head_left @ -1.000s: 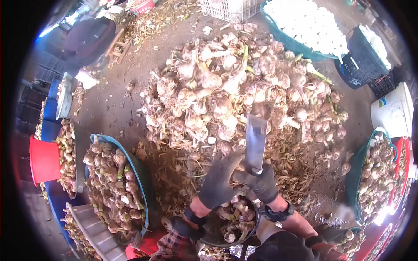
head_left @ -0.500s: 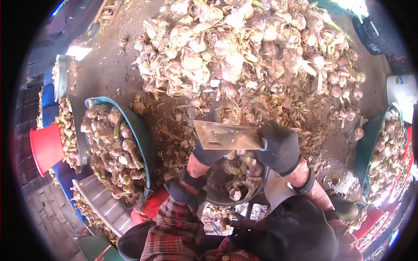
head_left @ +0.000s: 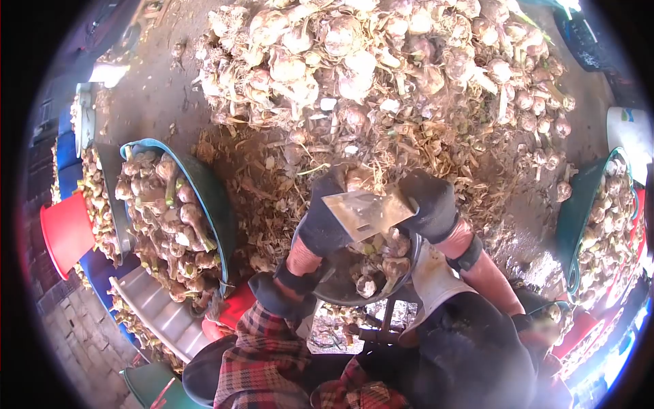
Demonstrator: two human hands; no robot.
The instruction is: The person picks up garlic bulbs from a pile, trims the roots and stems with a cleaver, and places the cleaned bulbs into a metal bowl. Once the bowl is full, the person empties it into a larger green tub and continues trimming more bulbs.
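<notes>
My right hand (head_left: 430,206), in a dark glove, is closed round the end of a wide cleaver (head_left: 364,213) with a slot in its blade. The blade reaches left across to my left hand (head_left: 323,217), also gloved and partly hidden behind it. My left hand is closed on a garlic bulb (head_left: 358,179), whose roots point up and right behind the blade. Beneath both hands sits a dark round basin (head_left: 334,279) with several trimmed garlic bulbs (head_left: 392,267) in it.
A large heap of garlic (head_left: 327,48) lies ahead, with dry trimmings (head_left: 266,198) strewn before it. A green tub of garlic (head_left: 221,198) stands left, another green tub (head_left: 574,218) right. A red bucket (head_left: 67,235) and a grey crate (head_left: 153,310) are further left.
The cleaver has tilted, its left end now lower and nearer my left hand. My right hand has moved slightly up and left. The whole view has shifted a little.
</notes>
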